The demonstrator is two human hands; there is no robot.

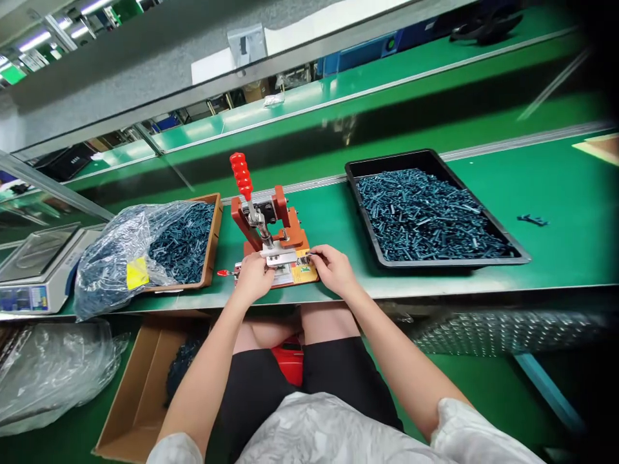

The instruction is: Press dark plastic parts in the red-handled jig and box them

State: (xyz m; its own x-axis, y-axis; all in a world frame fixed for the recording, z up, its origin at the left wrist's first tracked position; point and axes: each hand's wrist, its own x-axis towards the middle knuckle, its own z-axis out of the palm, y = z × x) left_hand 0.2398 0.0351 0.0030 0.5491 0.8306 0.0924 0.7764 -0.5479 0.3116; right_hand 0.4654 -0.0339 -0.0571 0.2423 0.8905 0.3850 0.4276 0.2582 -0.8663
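A hand press with a red ribbed handle [241, 175] and an orange-red frame [291, 227] stands on the green bench. My left hand [255, 278] rests at the left front of the press, its fingers closed at a metal block [281, 258]; what they grip is hidden. On the right side of the fixture, my right hand [333, 269] pinches something too small to name beside the yellow label [305, 274]. A black tray [452, 263] full of small dark teal parts [420, 216] lies to the right. Similar parts fill the brown tray [213, 248] on the left.
Clear plastic with a yellow note [138, 273] covers part of the brown tray. A scale [36, 274] is at the far left. A few loose parts [532, 220] lie right of the black tray. Below the bench is a cardboard box [140, 393]; a shelf [145, 77] spans above.
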